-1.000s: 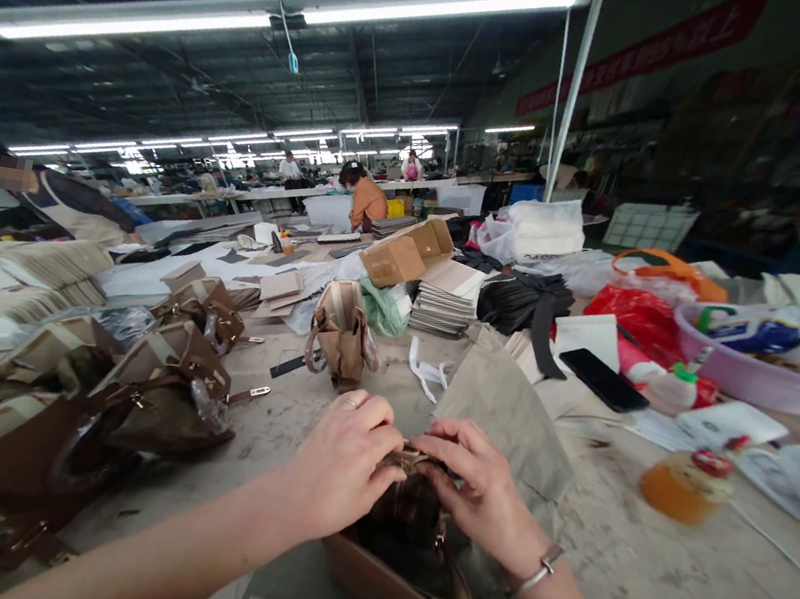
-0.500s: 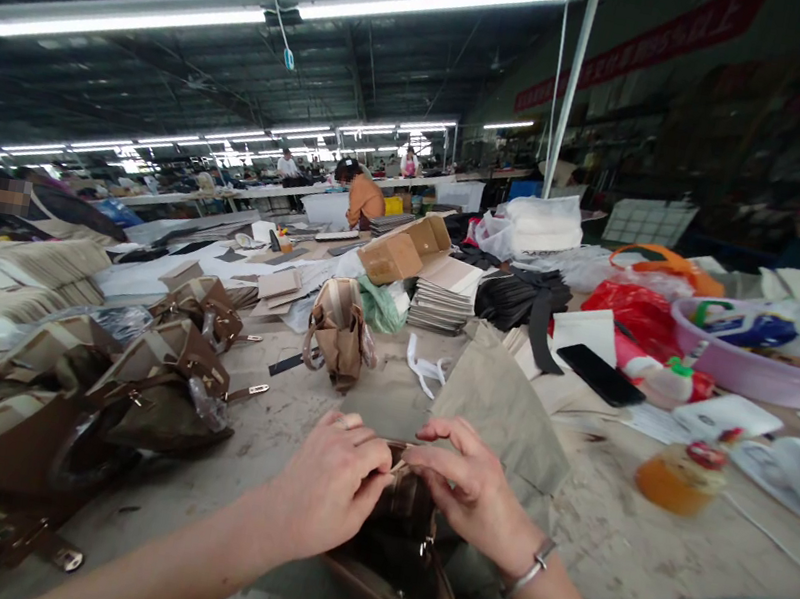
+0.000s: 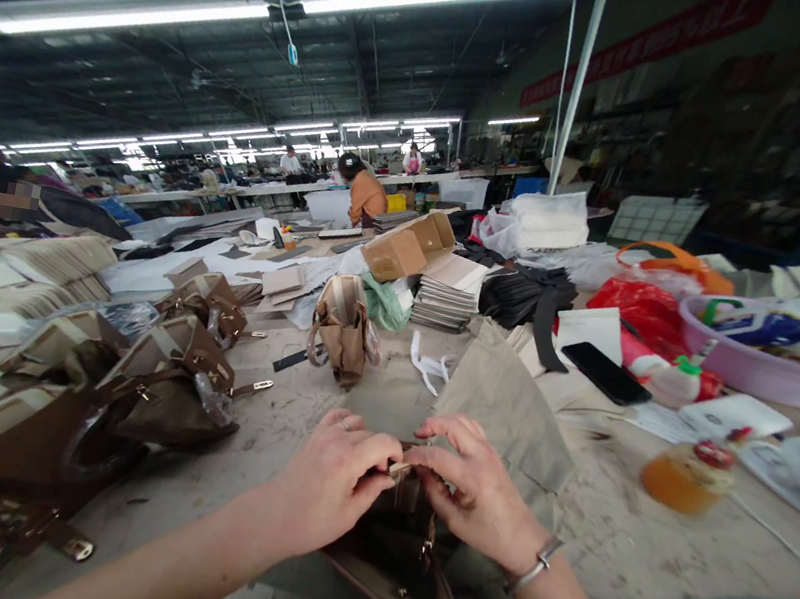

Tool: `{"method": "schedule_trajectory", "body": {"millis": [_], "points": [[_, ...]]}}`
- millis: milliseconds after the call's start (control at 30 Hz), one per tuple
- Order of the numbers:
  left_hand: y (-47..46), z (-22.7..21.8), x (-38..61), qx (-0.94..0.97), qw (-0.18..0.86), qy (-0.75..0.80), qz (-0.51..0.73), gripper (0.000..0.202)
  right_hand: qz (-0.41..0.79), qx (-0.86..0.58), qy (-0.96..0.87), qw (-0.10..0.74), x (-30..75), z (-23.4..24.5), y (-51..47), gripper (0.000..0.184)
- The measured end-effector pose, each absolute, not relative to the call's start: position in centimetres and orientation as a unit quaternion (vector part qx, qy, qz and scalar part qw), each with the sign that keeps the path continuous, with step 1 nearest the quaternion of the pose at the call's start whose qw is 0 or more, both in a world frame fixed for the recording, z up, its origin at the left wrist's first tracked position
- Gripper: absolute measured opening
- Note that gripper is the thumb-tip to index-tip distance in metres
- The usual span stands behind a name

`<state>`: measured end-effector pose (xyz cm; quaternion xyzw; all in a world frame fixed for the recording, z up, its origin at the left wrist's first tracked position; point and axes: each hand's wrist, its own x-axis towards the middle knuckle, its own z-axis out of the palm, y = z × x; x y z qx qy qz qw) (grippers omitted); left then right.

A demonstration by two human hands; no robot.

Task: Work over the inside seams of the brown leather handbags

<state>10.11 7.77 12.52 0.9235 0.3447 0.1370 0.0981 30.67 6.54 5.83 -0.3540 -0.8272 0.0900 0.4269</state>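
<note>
A brown handbag lies at the table's near edge, below both hands and partly hidden by them. My left hand pinches the bag's upper edge between thumb and bent fingers. Opposite it, my right hand, with a metal bracelet at the wrist, presses thumb and forefinger on the same edge, its other fingers raised. The two sets of fingertips almost meet over a small light strip at that edge. Farther off, a small brown bag stands upright on the table.
Several brown bags crowd the left side, before stacked pale panels. On the right are a black phone, a jar of orange liquid and a pink basin. Grey cloth lies ahead. Co-workers stand far back.
Both hands keep their pinch on the bag's edge, with only slight finger movement. The whole view has shifted a little.
</note>
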Motion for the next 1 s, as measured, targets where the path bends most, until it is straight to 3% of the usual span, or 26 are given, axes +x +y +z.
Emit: {"method": "schedule_trajectory", "body": {"millis": [200,633,1000], "points": [[7.83,12.58,10.09,0.934,0.036,0.338,0.108,0.015,0.084,-0.353,-0.827,0.429,30.51,5.99,6.34,0.038],[7.91,12.56,10.27,0.922,0.019,0.373,0.101,0.003,0.116,-0.343,-0.819,0.445,30.27,5.82,6.41,0.037],[7.99,12.49,10.18,0.923,0.014,0.37,0.103,0.009,0.11,-0.348,-0.824,0.433,30.48,5.96,6.42,0.033]]}}
